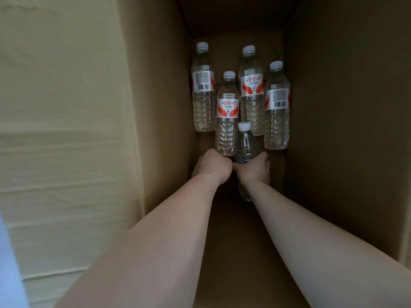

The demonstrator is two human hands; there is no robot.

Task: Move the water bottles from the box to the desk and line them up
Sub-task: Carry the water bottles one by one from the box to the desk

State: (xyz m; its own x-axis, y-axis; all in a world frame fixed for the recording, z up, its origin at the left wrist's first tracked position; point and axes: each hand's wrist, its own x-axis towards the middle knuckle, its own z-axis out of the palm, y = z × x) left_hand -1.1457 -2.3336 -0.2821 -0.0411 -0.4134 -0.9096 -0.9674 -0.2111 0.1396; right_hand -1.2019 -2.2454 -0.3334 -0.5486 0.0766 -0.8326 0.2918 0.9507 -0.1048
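I am looking down into a deep cardboard box [164, 107]. Several clear water bottles with white caps lie on its floor. Three of them, red-labelled, lie further in: bottle [203, 90] at the left, bottle [251, 92] in the middle and bottle [277, 107] at the right. My right hand [253, 168] grips the middle of a bottle with a blue label [245, 142]. My left hand [211, 166] is curled at the base of another red-labelled bottle [226, 121]. Its fingers are hidden, so its hold is unclear.
The box walls stand close on the left and on the right [344, 130]. A pale outer flap [66, 130] fills the left of the view. Both forearms reach down the middle of the box. No desk is visible.
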